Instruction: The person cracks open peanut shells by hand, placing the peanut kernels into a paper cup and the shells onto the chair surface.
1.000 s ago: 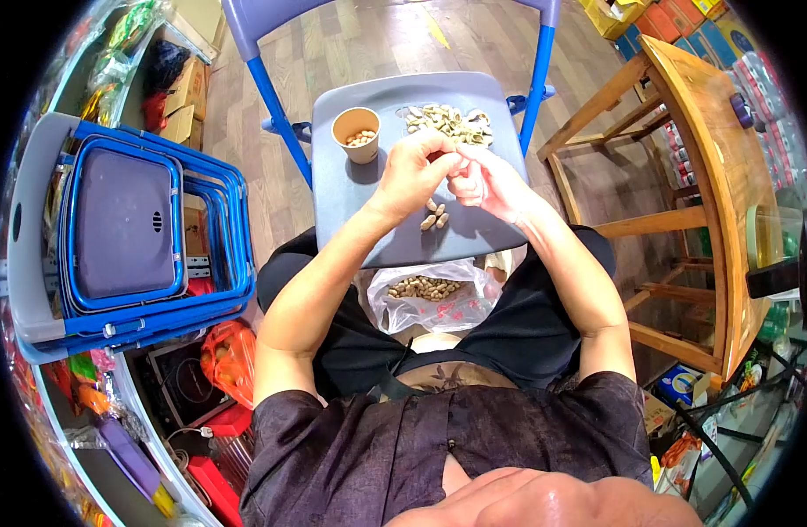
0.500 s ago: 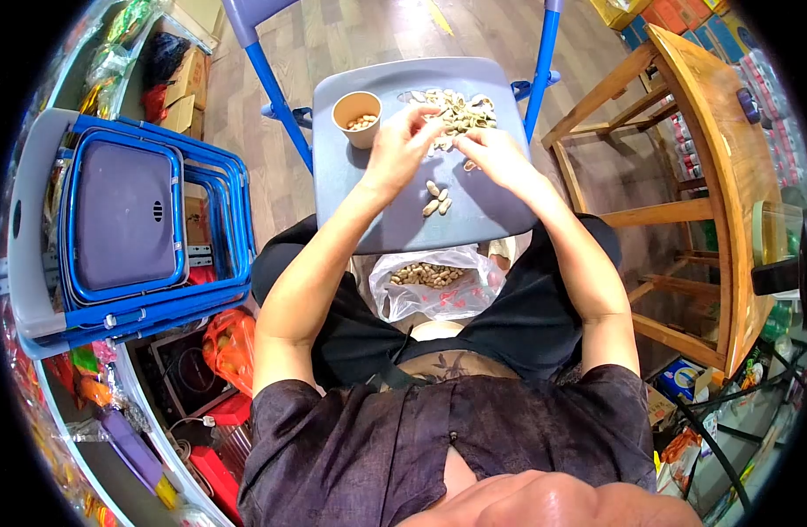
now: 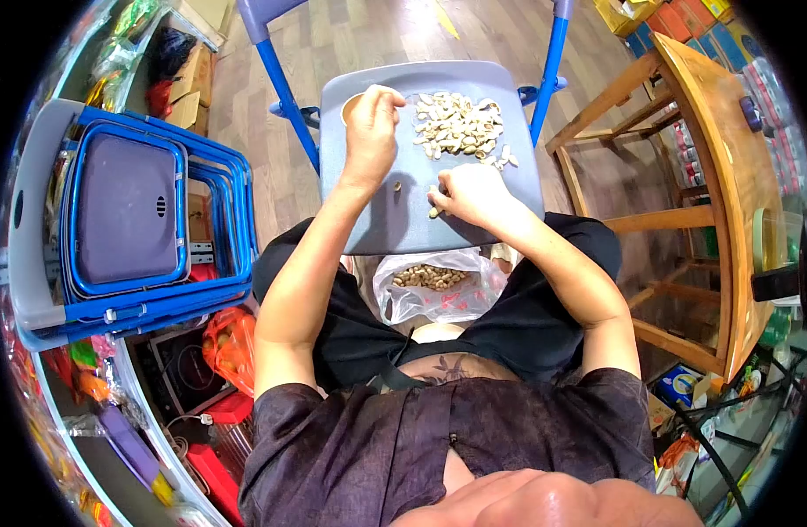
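Peanut [image 3: 435, 212] lies on the near seat [image 3: 373, 225], just left of your right hand [image 3: 474, 193], at its fingertips; your left hand [image 3: 371, 136] is farther, over the cup [image 3: 347, 107]; I cannot tell either grip

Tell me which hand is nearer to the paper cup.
The left hand, which partly hides the paper cup; the right hand is beside a peanut on the chair seat.

Shelved packets [image 3: 136, 22], stacked cartons [image 3: 675, 19] and plastic-wrapped multipacks [image 3: 775, 110] suggest a small shop or its stockroom.
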Action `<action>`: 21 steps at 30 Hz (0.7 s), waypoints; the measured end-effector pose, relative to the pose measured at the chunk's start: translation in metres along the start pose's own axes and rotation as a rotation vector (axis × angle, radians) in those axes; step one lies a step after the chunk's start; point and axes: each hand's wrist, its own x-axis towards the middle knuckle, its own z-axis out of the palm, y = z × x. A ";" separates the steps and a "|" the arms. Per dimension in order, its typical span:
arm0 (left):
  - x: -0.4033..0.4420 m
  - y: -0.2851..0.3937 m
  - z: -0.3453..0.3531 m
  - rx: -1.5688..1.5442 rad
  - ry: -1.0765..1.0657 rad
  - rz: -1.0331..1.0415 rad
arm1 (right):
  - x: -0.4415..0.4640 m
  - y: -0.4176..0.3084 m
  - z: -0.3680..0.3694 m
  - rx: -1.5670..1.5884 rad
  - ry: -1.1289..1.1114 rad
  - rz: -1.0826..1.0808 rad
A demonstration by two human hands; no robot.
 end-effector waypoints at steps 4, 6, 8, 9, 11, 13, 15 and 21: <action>-0.011 0.000 0.007 0.121 -0.149 -0.011 | 0.005 -0.001 0.002 -0.031 -0.028 -0.008; -0.020 0.001 0.011 0.152 -0.205 0.030 | 0.003 0.003 -0.004 0.251 0.051 0.042; -0.024 0.002 0.011 0.175 -0.355 0.016 | 0.008 0.016 -0.007 0.607 0.064 0.085; -0.024 0.000 0.011 0.175 -0.353 0.023 | 0.010 0.019 -0.014 0.966 0.075 0.124; -0.029 -0.006 0.014 0.205 -0.435 0.105 | 0.006 0.026 -0.029 1.273 -0.084 0.292; -0.033 -0.002 0.019 0.135 -0.425 0.078 | 0.006 0.030 -0.034 1.719 -0.176 0.286; -0.034 0.002 0.021 0.146 -0.395 0.086 | 0.004 0.028 -0.036 1.791 -0.211 0.269; -0.029 0.001 0.019 0.158 -0.338 0.041 | 0.000 0.021 -0.038 1.800 -0.234 0.180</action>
